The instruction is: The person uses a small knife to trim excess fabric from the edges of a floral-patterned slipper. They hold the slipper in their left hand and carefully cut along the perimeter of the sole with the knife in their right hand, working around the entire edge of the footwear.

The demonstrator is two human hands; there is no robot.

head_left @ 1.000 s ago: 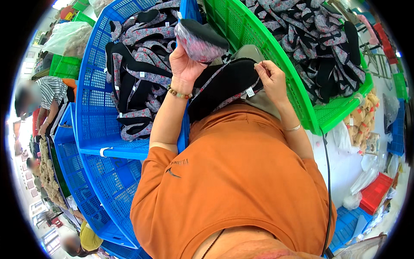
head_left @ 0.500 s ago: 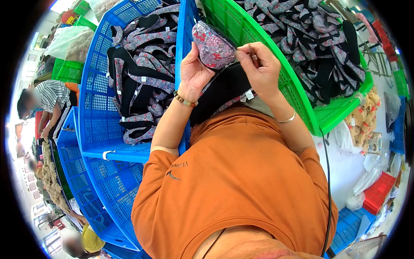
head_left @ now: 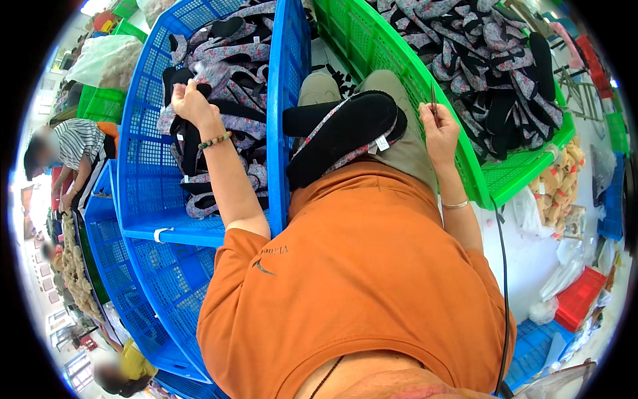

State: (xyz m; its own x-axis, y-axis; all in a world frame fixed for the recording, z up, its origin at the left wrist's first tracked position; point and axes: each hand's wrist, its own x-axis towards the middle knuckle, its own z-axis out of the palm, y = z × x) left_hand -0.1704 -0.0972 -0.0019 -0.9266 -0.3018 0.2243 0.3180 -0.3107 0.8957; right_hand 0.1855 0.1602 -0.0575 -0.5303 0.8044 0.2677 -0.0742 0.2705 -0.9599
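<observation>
My left hand [head_left: 194,105], wearing a beaded bracelet, is over the blue basket [head_left: 163,234] with its fingers curled closed. At its fingertips is a floral slipper [head_left: 212,74], smeared by motion. Below and around it lies a pile of floral slippers [head_left: 242,50] with black soles. My right hand [head_left: 440,132], with a thin bangle, is closed around small pointed metal snips [head_left: 433,98], tips upward, beside the green basket's wall. Across my lap rest black-soled floral slippers [head_left: 362,126], soles up, with a white label [head_left: 382,143] on one.
At the right, the green basket [head_left: 525,183] holds more such slippers [head_left: 492,73]. Other blue baskets [head_left: 176,282] stand at lower left. A black cord [head_left: 505,286] runs down my right side. A person in stripes [head_left: 80,146] works at far left. A red crate [head_left: 579,299] lies at right.
My left hand has moved left from in front of me to over the blue basket with the slipper. My right hand has drawn back to the right with the snips, uncovering the lap.
</observation>
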